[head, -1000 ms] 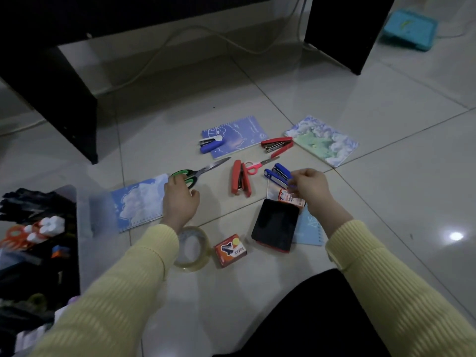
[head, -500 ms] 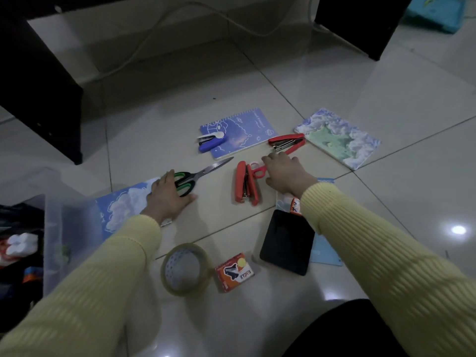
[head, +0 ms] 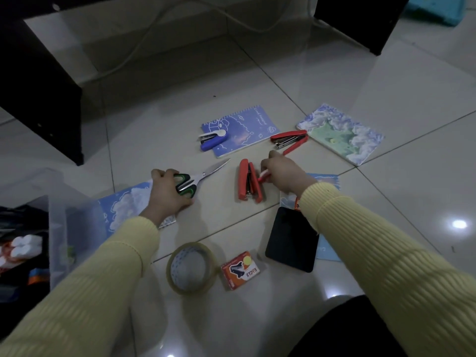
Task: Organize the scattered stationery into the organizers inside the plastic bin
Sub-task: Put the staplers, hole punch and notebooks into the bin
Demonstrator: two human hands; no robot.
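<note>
My left hand (head: 167, 195) grips the handles of the green-and-black scissors (head: 189, 184), which lie on the floor with the blades pointing up-right. My right hand (head: 282, 173) curls over small pink scissors (head: 264, 177); only a bit of the pink handle shows under the fingers. A red stapler (head: 248, 181) lies between my hands. A second red stapler (head: 289, 139) and a blue-and-white stapler (head: 212, 140) lie further off. The clear plastic bin (head: 58, 222) stands at the left with black organizers (head: 23, 276) inside.
Notebooks lie around: a blue one (head: 247, 127), a cloud-print one (head: 340, 132), one under my left hand (head: 123, 210), a light-blue one (head: 327, 251). Nearer me are a tape roll (head: 192, 267), a staple box (head: 240, 270) and a black pad (head: 292, 239). Dark furniture legs (head: 43, 99) stand behind.
My right hand moved left from the small blue stapler to the pink scissors and closed over them; the blue stapler no longer shows. My left hand kept its hold on the green scissors.
</note>
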